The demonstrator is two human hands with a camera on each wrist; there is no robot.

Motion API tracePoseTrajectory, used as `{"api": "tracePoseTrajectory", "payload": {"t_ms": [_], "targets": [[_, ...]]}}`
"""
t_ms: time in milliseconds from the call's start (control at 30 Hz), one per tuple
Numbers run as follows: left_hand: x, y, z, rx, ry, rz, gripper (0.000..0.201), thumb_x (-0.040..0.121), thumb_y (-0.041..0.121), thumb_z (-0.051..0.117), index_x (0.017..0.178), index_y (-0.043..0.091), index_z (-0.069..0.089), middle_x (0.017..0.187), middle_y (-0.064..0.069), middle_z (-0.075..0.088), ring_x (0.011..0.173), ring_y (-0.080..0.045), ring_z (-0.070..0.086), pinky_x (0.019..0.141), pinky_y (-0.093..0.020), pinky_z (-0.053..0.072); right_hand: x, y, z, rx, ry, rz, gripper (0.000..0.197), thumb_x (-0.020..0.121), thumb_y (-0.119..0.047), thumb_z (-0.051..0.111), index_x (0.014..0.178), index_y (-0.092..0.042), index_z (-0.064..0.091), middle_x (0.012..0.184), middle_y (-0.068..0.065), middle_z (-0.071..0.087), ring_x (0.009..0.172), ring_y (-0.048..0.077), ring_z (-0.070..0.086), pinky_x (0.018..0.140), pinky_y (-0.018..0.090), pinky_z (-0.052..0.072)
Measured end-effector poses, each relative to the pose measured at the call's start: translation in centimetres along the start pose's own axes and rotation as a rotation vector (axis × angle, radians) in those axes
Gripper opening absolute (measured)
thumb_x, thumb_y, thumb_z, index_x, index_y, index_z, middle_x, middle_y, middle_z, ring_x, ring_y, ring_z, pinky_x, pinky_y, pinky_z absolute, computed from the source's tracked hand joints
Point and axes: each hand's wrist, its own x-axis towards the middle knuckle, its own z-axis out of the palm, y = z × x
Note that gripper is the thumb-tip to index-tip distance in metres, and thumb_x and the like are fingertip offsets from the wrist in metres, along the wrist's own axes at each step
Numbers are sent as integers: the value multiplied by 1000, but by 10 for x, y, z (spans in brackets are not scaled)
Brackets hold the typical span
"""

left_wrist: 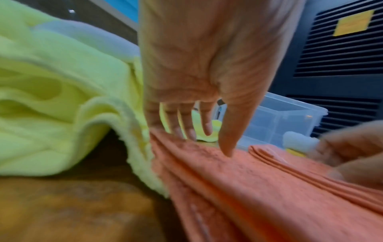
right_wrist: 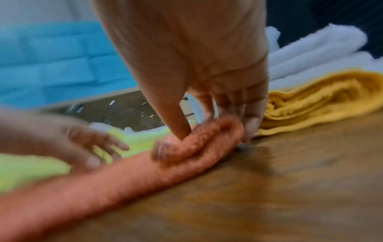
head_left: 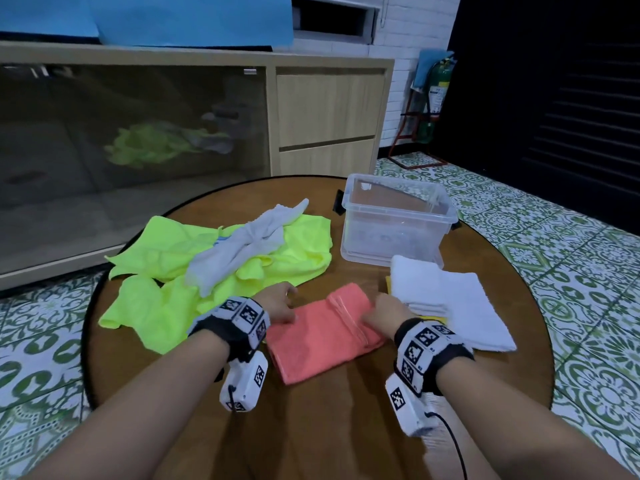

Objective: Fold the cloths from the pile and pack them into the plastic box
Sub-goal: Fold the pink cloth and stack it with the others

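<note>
Forearms frame head view: L hand [head_left: 277, 304] flat on coral cloth [head_left: 323, 336], mid-table [head_left: 346, 427], betw. pile [head_left: 221, 258] and white stack [head_left: 446, 299]; box [head_left: 394, 220] behind. L wrist view: fingers [left_wrist: 187, 124] straight, pressing. R wrist view: R hand [right_wrist: 207, 91] pinches folded end; soft, light, prob. springs open, so grip at folds.

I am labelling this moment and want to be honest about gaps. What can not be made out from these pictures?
- Mustard cloth: in the head view almost hidden under the white towels.
- Plastic box: whether anything lies inside; the clear walls show only glare.
- Right hand: its grip on the orange cloth is blurred.
- Pile: the number of cloths; they overlap.
</note>
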Motion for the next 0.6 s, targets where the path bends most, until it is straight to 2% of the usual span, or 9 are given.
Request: {"api": "tracePoseTrajectory", "payload": {"t_ms": [67, 100, 167, 200, 267, 300, 400, 467, 600], "targets": [[0, 8, 7, 135, 116, 23, 48, 80, 17, 69, 124, 17, 51, 120, -5, 52, 112, -21, 53, 88, -28, 46, -2, 3, 4, -71, 159, -63, 37, 89, -20, 47, 124, -10, 44, 123, 10, 52, 111, 29, 52, 92, 34, 45], [-1, 13, 9, 170, 126, 27, 37, 79, 18, 69, 114, 18, 56, 113, -3, 54, 107, -20, 55, 81, -26, 47, -4, 2, 4, -141, 228, -135, 35, 92, -19, 46, 125, -10, 42, 126, 11, 47, 115, 29, 48, 94, 36, 41], [-2, 19, 14, 188, 47, 31, 18, 79, 19, 70, 92, 20, 57, 90, 3, 56, 90, -17, 56, 63, -21, 42, -10, -2, 6, -336, 273, -282, 36, 94, -22, 44, 127, -9, 42, 129, 12, 45, 117, 28, 44, 95, 35, 39], [-3, 20, 16, 201, -4, 32, 17, 79, 20, 71, 88, 20, 56, 86, 4, 56, 88, -16, 55, 61, -20, 40, -13, -6, 7, -408, 248, -310, 40, 94, -30, 45, 128, -8, 43, 130, 12, 45, 118, 28, 44, 95, 36, 39], [-5, 20, 19, 238, -60, 50, 25, 77, 24, 73, 97, 20, 58, 97, 1, 59, 89, -16, 54, 63, -21, 40, -14, -12, 11, -479, 140, -257, 56, 90, -48, 49, 129, -8, 44, 130, 13, 46, 120, 29, 44, 95, 40, 42], [-5, 18, 19, 236, -69, 57, 30, 76, 24, 74, 102, 19, 58, 102, 0, 58, 88, -15, 53, 61, -21, 40, -13, -15, 12, -489, 100, -226, 58, 89, -49, 49, 129, -7, 44, 130, 13, 46, 120, 30, 44, 94, 40, 43], [-4, 11, 15, 137, -117, 58, 35, 75, 21, 76, 104, 18, 56, 93, 1, 54, 70, -10, 49, 52, -20, 36, -13, -19, 11, -481, 131, -222, 37, 96, -24, 39, 126, -5, 50, 128, 15, 50, 117, 30, 49, 90, 38, 45], [-6, 10, 12, 82, -146, 55, 37, 76, 19, 76, 106, 16, 55, 96, -1, 54, 65, -9, 48, 52, -21, 38, -16, -20, 5, -429, 176, -233, 31, 95, -9, 35, 117, -4, 56, 121, 15, 55, 109, 29, 57, 83, 34, 47], [-8, 12, 14, 104, -116, 86, 36, 78, 17, 74, 110, 11, 58, 94, -1, 57, 64, -8, 47, 55, -18, 36, -27, -23, -1, -345, 211, -272, 29, 94, -5, 35, 110, -1, 58, 115, 16, 57, 99, 31, 62, 76, 34, 47]]}}
